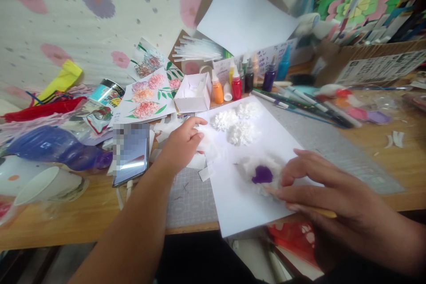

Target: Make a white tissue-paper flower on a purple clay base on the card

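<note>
My left hand rests at the left edge of a white paper sheet, its forefinger and thumb apart over thin white paper pieces. Whether it grips one I cannot tell. In my right hand is a thin stick with a yellowish wooden end; its tip is blurred. The fingers are close to a fluffy white ring with a purple middle, blurred, on the front half of the sheet. Several ruffled white paper puffs lie in a cluster farther back on it.
Paint bottles and a small white box stand behind the sheet. A phone, flower picture and white cup are on the left. Pens and a cardboard box are on the right.
</note>
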`<state>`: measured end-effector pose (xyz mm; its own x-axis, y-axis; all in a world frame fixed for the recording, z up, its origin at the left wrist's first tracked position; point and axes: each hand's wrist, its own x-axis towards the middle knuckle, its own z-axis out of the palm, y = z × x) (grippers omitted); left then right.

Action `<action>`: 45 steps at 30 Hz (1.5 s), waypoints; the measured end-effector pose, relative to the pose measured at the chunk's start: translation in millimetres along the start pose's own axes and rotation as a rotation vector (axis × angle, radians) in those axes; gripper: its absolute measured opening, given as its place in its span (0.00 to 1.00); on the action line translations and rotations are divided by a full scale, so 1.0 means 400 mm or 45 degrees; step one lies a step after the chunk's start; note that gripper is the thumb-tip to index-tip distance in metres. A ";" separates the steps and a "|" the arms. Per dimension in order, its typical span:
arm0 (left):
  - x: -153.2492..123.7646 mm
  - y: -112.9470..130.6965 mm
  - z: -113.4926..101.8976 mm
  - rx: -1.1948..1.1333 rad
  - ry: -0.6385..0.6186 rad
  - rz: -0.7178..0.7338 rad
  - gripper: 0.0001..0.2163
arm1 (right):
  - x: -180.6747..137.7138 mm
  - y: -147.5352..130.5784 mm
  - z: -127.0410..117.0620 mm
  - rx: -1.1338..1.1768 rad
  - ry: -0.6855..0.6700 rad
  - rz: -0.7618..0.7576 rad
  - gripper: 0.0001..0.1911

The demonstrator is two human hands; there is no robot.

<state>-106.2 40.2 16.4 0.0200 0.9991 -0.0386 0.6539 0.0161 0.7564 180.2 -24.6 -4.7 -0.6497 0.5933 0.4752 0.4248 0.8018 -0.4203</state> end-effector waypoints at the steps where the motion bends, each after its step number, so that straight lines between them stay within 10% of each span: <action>1: 0.000 0.003 -0.001 0.044 0.008 0.010 0.12 | 0.000 0.000 0.000 -0.007 -0.004 -0.002 0.15; 18: -0.002 -0.002 -0.015 0.203 0.214 0.400 0.03 | -0.001 -0.001 -0.001 0.004 0.006 0.015 0.12; 27: -0.005 0.000 -0.006 -0.129 0.317 0.249 0.05 | -0.002 0.002 -0.002 0.023 0.002 0.047 0.09; 37: -0.062 0.061 0.060 -0.322 -0.666 0.367 0.03 | 0.009 -0.002 -0.015 0.105 0.018 0.081 0.08; 45: -0.050 0.050 0.074 -0.202 -0.779 0.248 0.04 | 0.026 -0.002 0.004 0.185 0.114 0.117 0.08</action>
<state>-71.1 19.4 13.0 0.5835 0.7817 -0.2199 0.4762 -0.1100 0.8724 172.2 -19.2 -0.9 -0.5509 0.6727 0.4940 0.3799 0.7292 -0.5692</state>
